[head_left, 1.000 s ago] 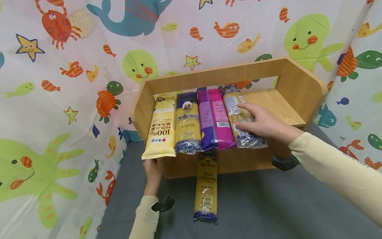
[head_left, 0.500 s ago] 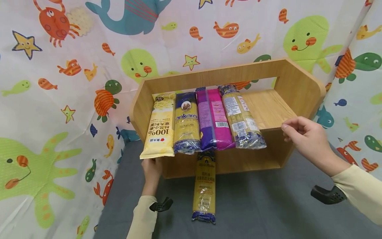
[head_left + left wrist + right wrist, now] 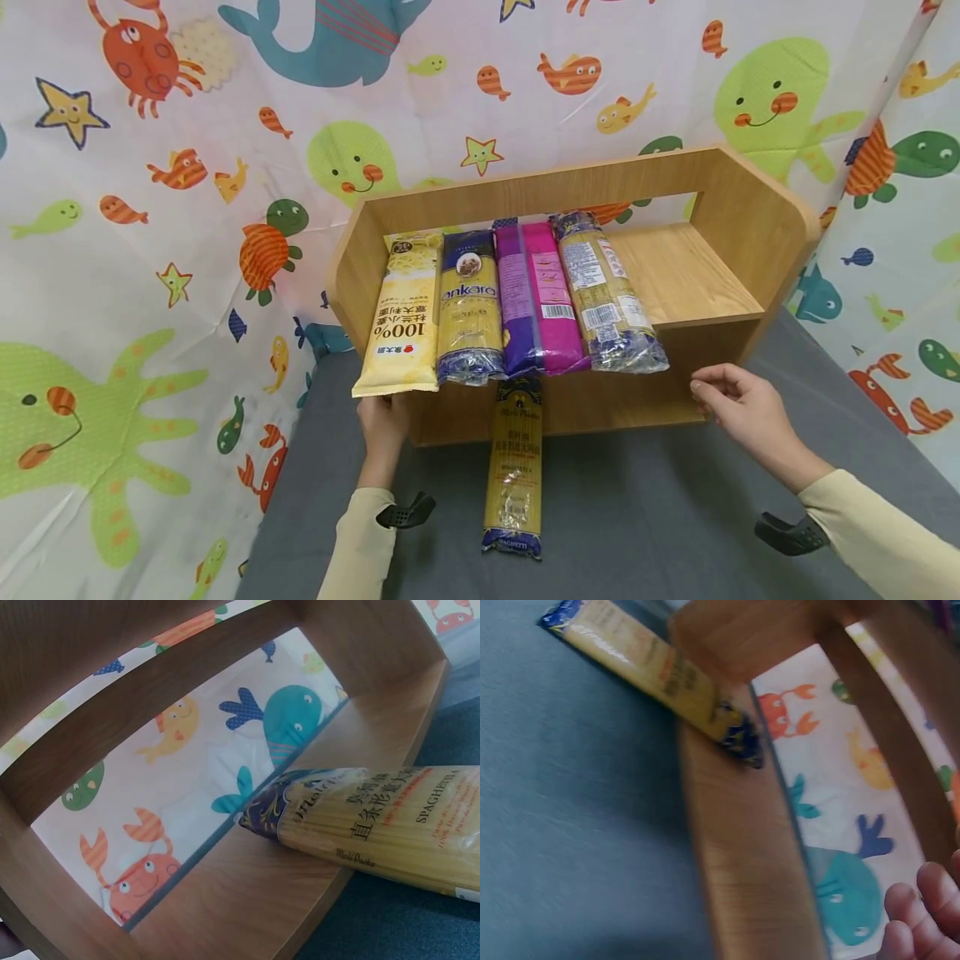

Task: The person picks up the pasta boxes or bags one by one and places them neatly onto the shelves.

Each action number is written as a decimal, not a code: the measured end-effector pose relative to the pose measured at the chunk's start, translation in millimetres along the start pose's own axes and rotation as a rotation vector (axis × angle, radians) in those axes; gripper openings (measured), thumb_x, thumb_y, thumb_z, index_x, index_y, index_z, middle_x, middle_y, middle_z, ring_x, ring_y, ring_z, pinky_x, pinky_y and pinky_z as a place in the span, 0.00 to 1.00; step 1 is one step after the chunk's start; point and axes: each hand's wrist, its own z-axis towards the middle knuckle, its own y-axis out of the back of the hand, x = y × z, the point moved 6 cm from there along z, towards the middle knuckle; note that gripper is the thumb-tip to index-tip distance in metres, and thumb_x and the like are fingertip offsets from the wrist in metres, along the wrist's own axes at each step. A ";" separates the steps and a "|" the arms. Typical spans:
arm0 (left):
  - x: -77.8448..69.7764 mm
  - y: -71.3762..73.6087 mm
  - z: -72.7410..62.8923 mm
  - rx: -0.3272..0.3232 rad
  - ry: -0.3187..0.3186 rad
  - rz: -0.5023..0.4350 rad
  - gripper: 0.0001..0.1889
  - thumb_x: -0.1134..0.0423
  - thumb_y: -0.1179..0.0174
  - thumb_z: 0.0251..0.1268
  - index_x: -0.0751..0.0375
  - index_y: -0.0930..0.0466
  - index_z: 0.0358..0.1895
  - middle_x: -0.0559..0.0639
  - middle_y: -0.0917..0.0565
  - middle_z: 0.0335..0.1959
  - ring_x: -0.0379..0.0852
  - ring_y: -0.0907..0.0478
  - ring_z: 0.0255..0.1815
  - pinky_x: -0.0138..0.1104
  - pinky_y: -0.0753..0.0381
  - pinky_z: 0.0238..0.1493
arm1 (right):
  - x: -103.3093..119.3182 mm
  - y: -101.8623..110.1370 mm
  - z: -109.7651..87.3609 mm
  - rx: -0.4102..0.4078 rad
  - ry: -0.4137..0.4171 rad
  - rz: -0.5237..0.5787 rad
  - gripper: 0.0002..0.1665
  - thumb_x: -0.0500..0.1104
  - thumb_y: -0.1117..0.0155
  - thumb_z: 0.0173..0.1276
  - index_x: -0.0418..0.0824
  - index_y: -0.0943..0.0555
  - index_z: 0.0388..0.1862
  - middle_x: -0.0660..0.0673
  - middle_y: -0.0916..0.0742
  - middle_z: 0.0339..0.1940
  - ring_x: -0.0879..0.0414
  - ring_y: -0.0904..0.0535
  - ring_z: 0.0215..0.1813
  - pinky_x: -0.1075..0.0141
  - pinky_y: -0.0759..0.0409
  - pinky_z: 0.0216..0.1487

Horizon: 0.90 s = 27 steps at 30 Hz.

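Four-sided wooden shelf unit (image 3: pixel 697 283) carries a row of pasta packets on its upper board: a yellow packet (image 3: pixel 401 325), an ankara packet (image 3: pixel 471 317), a purple-pink packet (image 3: pixel 542 292) and a clear-wrapped spaghetti packet (image 3: pixel 606 292). Another spaghetti packet (image 3: pixel 514 475) lies half on the lower board, its near end on the grey cloth. My left hand (image 3: pixel 382 429) is beneath the yellow packet's near end at the shelf's left side; its fingertips are hidden. My right hand (image 3: pixel 750 417), fingers loosely bent and holding nothing, hovers by the lower right corner.
Grey cloth (image 3: pixel 615 517) covers the surface under the shelf. A curtain (image 3: pixel 570 125) printed with sea animals hangs behind and at both sides. The shelf's right side panel (image 3: pixel 757 217) rises beyond my right hand.
My right hand has left the clear-wrapped spaghetti packet on the upper board, moved right, then down beside the lower board. My left hand has stayed at the shelf's left side.
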 end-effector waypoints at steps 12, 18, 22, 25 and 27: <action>0.9 0.4 0.3 0.002 0.005 0.015 0.13 0.71 0.44 0.73 0.68 0.19 0.57 0.70 0.14 0.43 0.64 0.18 0.40 0.54 0.21 0.41 | -39.7 -110.0 -15.3 0.214 -0.179 0.184 0.25 0.37 0.38 0.73 0.27 0.28 0.64 0.28 0.12 0.46 0.57 0.15 0.33 0.64 0.17 0.28; -1.9 2.6 2.4 -0.035 -0.038 0.039 0.12 0.72 0.43 0.72 0.70 0.19 0.54 0.72 0.15 0.41 0.67 0.18 0.39 0.57 0.21 0.40 | -28.8 -161.3 -15.7 0.257 -0.218 0.255 0.30 0.36 0.33 0.68 0.25 0.30 0.64 0.27 0.12 0.47 0.55 0.16 0.34 0.63 0.17 0.29; -1.6 0.6 1.9 -0.033 -0.047 0.068 0.11 0.72 0.42 0.71 0.71 0.19 0.53 0.73 0.15 0.39 0.69 0.18 0.39 0.58 0.21 0.40 | -13.6 -187.8 -16.9 0.281 -0.232 0.274 0.32 0.38 0.32 0.66 0.23 0.29 0.64 0.30 0.11 0.43 0.54 0.17 0.34 0.61 0.17 0.30; -1.0 0.2 0.4 -0.028 -0.023 0.053 0.12 0.73 0.42 0.70 0.71 0.19 0.53 0.73 0.15 0.41 0.70 0.18 0.41 0.59 0.21 0.42 | -3.0 -203.6 -18.1 0.300 -0.227 0.314 0.32 0.38 0.32 0.65 0.23 0.28 0.64 0.28 0.12 0.46 0.53 0.16 0.35 0.59 0.17 0.30; -1.1 0.1 -0.3 -0.025 -0.016 0.052 0.11 0.72 0.42 0.71 0.70 0.19 0.53 0.73 0.15 0.41 0.69 0.18 0.41 0.59 0.21 0.42 | 1.3 -212.0 -19.2 0.298 -0.235 0.336 0.32 0.37 0.31 0.64 0.25 0.28 0.64 0.28 0.13 0.47 0.53 0.16 0.35 0.60 0.18 0.29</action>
